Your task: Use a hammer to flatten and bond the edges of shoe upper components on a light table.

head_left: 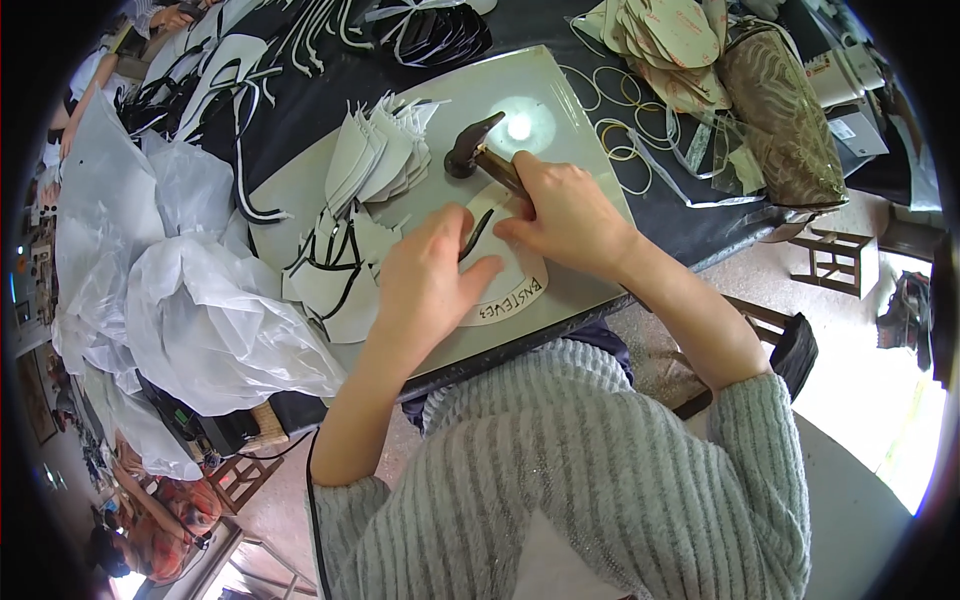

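Note:
My right hand (575, 215) is wrapped round the handle of a hammer (477, 148). Its dark head rests on or just above the grey board (570, 115), beyond my fingers. Under both hands lies a flat, pale curved piece (505, 300) with handwriting near its front edge. A short black strip (477, 236) curves up between my hands, on the pale piece. My left hand (435, 268) is at its left, thumb and fingers apart, its fingertips close to the strip. Whether they touch it I cannot tell.
Stacked white cut pieces (375, 155) with black-edged straps stand left on the board. Crumpled clear plastic bags (215, 310) lie at the left. Yellow and white tape rings (630, 100), beige pieces (665, 40) and a brown patterned pouch (785, 120) sit at the right.

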`<state>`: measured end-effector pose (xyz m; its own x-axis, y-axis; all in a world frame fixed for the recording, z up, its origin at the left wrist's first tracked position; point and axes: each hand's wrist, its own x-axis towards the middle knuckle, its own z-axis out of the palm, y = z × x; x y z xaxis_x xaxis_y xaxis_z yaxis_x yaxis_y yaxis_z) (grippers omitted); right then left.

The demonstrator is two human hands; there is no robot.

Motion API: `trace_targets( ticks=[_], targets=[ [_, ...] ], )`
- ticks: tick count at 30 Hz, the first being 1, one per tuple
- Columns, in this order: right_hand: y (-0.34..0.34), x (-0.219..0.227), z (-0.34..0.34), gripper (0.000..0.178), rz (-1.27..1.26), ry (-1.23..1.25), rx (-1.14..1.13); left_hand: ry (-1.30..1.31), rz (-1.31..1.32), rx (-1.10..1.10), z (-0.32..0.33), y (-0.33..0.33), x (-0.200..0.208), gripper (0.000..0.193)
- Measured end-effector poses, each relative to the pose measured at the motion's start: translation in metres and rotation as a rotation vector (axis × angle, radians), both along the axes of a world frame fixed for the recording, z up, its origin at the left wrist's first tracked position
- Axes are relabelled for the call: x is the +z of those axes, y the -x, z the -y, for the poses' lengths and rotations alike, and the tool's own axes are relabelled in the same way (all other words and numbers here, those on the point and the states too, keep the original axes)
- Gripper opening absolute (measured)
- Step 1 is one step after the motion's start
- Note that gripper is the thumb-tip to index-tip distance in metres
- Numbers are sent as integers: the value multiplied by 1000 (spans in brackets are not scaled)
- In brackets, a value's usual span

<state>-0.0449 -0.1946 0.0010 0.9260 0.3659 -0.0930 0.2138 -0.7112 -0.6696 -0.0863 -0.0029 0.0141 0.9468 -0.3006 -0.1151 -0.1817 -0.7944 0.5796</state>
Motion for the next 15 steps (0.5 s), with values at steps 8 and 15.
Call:
trace_targets(
  ticks=[8,15],
  targets=[
    [-3,-1,1,38,-12,3,15,363,-386,112,-31,-5,3,33],
    [-2,0,-3,37,-10,9,24,275,-455,29,-36,-12,2,34]
  ],
)
